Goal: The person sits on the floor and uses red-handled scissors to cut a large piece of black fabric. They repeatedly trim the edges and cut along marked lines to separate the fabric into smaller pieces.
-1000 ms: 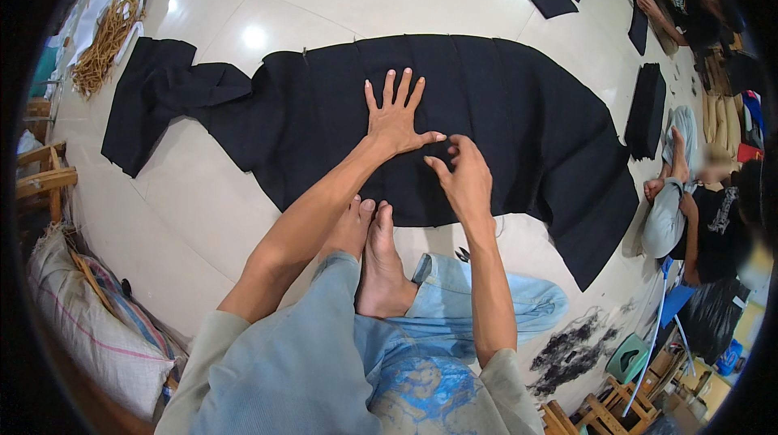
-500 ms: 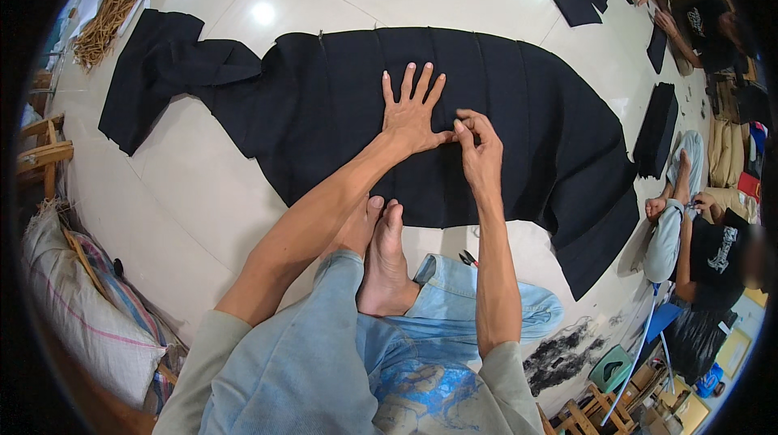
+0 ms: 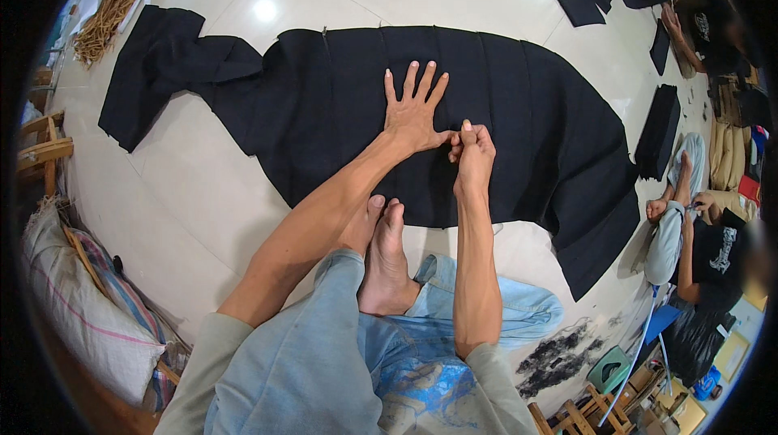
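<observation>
Cloth (image 3: 356, 102) lies at twelve o'clock from the feet (image 3: 384, 273). Left hand (image 3: 411, 120) rests flat on it, splayed; right hand (image 3: 472, 151) curls at the left's four o'clock; whether grasping anything, I cannot tell.

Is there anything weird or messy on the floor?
Yes, a ragged black patch on the floor, below the right end of the black cloth in the picture. It looks odd because the floor around it is pale. I can't tell whether it's a stain or loose bits.
</observation>
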The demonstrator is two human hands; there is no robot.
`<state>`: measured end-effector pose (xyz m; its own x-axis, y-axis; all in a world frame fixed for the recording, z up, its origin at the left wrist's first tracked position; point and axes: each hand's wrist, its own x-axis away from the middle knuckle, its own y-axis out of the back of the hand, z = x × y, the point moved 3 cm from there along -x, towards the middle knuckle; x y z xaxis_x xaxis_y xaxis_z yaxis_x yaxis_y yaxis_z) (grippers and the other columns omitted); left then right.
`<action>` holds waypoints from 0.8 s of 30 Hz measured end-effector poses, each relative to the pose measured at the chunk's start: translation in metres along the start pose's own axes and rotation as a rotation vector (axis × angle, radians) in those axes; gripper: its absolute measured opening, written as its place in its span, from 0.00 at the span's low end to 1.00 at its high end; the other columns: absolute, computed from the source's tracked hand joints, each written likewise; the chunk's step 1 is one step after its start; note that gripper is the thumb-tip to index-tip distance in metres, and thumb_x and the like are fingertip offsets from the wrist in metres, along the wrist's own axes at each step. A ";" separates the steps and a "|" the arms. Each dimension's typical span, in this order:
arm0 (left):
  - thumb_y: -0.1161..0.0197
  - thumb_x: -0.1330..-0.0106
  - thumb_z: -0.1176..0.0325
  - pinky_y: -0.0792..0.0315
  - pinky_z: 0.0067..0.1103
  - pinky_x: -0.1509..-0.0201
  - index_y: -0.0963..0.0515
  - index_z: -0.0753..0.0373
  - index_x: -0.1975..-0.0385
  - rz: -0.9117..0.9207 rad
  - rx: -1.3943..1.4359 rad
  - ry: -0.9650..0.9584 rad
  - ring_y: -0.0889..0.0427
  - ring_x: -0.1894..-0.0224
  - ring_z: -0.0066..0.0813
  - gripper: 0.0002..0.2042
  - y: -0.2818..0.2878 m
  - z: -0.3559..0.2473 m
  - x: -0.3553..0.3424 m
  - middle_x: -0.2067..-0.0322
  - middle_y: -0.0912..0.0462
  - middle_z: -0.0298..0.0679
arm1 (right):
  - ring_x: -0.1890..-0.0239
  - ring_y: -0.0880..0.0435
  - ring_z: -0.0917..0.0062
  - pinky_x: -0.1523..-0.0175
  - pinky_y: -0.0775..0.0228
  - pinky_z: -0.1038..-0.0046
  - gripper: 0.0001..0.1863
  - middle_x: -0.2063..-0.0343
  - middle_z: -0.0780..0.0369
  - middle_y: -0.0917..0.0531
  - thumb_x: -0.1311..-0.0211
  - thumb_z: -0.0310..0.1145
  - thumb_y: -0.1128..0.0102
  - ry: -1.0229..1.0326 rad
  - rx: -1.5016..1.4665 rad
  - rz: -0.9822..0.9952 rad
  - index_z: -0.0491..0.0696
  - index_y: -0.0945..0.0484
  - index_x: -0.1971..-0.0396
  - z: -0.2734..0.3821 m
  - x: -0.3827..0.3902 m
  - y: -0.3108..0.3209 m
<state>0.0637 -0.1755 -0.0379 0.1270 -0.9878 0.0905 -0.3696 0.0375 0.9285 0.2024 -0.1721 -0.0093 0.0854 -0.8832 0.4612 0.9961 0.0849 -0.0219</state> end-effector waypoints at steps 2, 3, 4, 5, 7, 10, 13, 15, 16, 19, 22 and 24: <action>0.36 0.48 0.29 0.75 0.63 0.26 0.50 0.52 0.22 -0.017 -0.004 -0.003 0.67 0.20 0.51 0.55 -0.003 0.002 0.000 0.21 0.59 0.44 | 0.80 0.32 0.88 0.76 0.38 0.82 0.15 0.80 0.69 0.26 0.23 0.36 0.47 0.000 -0.048 0.003 0.50 0.29 0.74 -0.004 0.006 0.007; 0.36 0.49 0.28 0.74 0.64 0.26 0.49 0.52 0.22 -0.024 -0.008 -0.011 0.66 0.20 0.52 0.56 -0.004 0.002 0.000 0.21 0.58 0.45 | 0.80 0.32 0.89 0.75 0.38 0.82 0.15 0.81 0.69 0.26 0.23 0.36 0.47 -0.003 -0.025 0.010 0.49 0.28 0.74 0.001 0.011 0.010; 0.36 0.50 0.27 0.72 0.65 0.27 0.49 0.52 0.22 -0.032 -0.012 -0.018 0.65 0.20 0.53 0.57 -0.004 0.002 0.000 0.21 0.58 0.45 | 0.80 0.31 0.88 0.75 0.37 0.80 0.14 0.81 0.68 0.26 0.23 0.36 0.47 0.022 0.065 -0.001 0.48 0.28 0.73 0.002 0.012 0.011; 0.36 0.51 0.26 0.71 0.66 0.27 0.49 0.52 0.22 -0.039 -0.016 -0.025 0.65 0.20 0.54 0.58 -0.005 0.002 0.001 0.22 0.58 0.46 | 0.79 0.30 0.86 0.75 0.35 0.78 0.14 0.81 0.67 0.26 0.24 0.36 0.46 0.046 0.154 -0.011 0.47 0.28 0.72 0.002 0.013 0.010; 0.36 0.49 0.28 0.71 0.67 0.27 0.49 0.52 0.22 -0.068 -0.004 -0.037 0.64 0.21 0.55 0.56 -0.005 0.002 0.001 0.22 0.58 0.46 | 0.78 0.21 0.69 0.70 0.28 0.67 0.13 0.80 0.58 0.22 0.26 0.34 0.46 0.250 0.566 -0.116 0.42 0.27 0.69 0.010 0.012 0.007; 0.38 0.43 0.40 0.70 0.68 0.28 0.50 0.53 0.22 -0.063 -0.052 -0.041 0.63 0.21 0.56 0.49 -0.003 0.001 0.002 0.21 0.59 0.47 | 0.67 0.15 0.49 0.62 0.25 0.58 0.12 0.72 0.44 0.17 0.31 0.32 0.41 0.580 0.894 -0.036 0.38 0.24 0.70 0.017 0.003 -0.008; 0.38 0.43 0.47 0.70 0.67 0.28 0.51 0.54 0.22 -0.043 -0.016 -0.064 0.64 0.21 0.55 0.48 0.001 0.000 0.005 0.21 0.60 0.48 | 0.68 0.14 0.51 0.62 0.24 0.56 0.11 0.71 0.42 0.17 0.36 0.31 0.38 0.696 1.149 0.065 0.37 0.22 0.72 0.023 -0.011 -0.008; 0.36 0.45 0.48 0.70 0.67 0.28 0.51 0.53 0.22 -0.032 -0.015 -0.070 0.64 0.21 0.55 0.49 0.003 0.000 0.005 0.22 0.59 0.48 | 0.67 0.15 0.51 0.61 0.24 0.56 0.10 0.72 0.42 0.17 0.37 0.30 0.39 0.637 1.166 0.163 0.37 0.21 0.72 0.027 -0.018 -0.009; 0.35 0.46 0.48 0.70 0.67 0.28 0.52 0.53 0.22 -0.024 -0.013 -0.072 0.64 0.21 0.55 0.50 0.003 0.000 0.005 0.22 0.59 0.48 | 0.67 0.15 0.51 0.61 0.24 0.56 0.10 0.73 0.43 0.18 0.38 0.30 0.39 0.604 1.176 0.213 0.37 0.20 0.73 0.029 -0.019 -0.011; 0.33 0.48 0.48 0.70 0.67 0.28 0.52 0.52 0.22 -0.032 -0.016 -0.062 0.64 0.20 0.55 0.52 0.001 0.004 0.004 0.21 0.60 0.48 | 0.69 0.17 0.52 0.61 0.26 0.56 0.09 0.76 0.46 0.20 0.38 0.28 0.42 0.698 1.094 0.232 0.38 0.22 0.75 0.026 -0.019 -0.010; 0.31 0.50 0.45 0.70 0.67 0.27 0.52 0.51 0.22 -0.014 -0.030 -0.052 0.64 0.21 0.55 0.54 -0.001 0.004 0.002 0.22 0.60 0.48 | 0.71 0.20 0.52 0.62 0.28 0.56 0.09 0.77 0.47 0.21 0.39 0.26 0.42 0.785 1.038 0.218 0.38 0.25 0.77 0.022 -0.012 -0.007; 0.30 0.51 0.39 0.71 0.66 0.27 0.52 0.52 0.22 0.005 -0.015 -0.048 0.65 0.20 0.54 0.56 0.000 0.003 0.002 0.22 0.59 0.48 | 0.72 0.21 0.52 0.63 0.29 0.57 0.09 0.78 0.47 0.22 0.38 0.26 0.43 0.796 1.007 0.198 0.38 0.26 0.78 0.019 -0.005 -0.002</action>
<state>0.0611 -0.1776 -0.0385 0.0805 -0.9937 0.0780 -0.3566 0.0444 0.9332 0.1994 -0.1592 0.0054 0.5625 -0.8163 -0.1311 0.5426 0.2449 0.8035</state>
